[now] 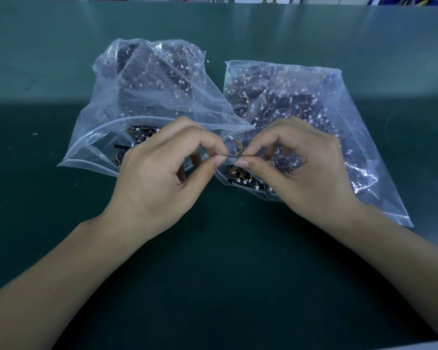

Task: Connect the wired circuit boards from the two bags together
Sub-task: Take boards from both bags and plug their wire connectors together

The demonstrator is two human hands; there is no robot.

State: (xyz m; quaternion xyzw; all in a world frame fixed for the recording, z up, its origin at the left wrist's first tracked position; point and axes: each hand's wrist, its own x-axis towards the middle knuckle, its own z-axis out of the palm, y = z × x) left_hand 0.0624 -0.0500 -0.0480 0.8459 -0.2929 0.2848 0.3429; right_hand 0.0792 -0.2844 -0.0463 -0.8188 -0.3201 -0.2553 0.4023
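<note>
- Head view shows the left hand (159, 170) and right hand (296, 168) meeting over the green surface (213, 261), fingertips almost touching.
- Each hand pinches an end of a thin dark board piece (229, 156) between thumb and forefinger; whether this is one board or two pressed end to end, I cannot tell.
- A short loop of wire (239, 147) rises just above the pinch and ends in a small white plug (231, 137), which hangs free, joined to nothing visible.
- Behind the left hand lies the left bag (137, 97), mouth open toward the person; behind and under the right hand lies the right bag (301, 109). Both look packed with dark boards and white plugs.
- No joined pairs lie on the surface near either hand, as far as I can see.
- My judgement: the job is at or near its first pair, with mating this plug as the step in hand and nearly all the boards left.
</note>
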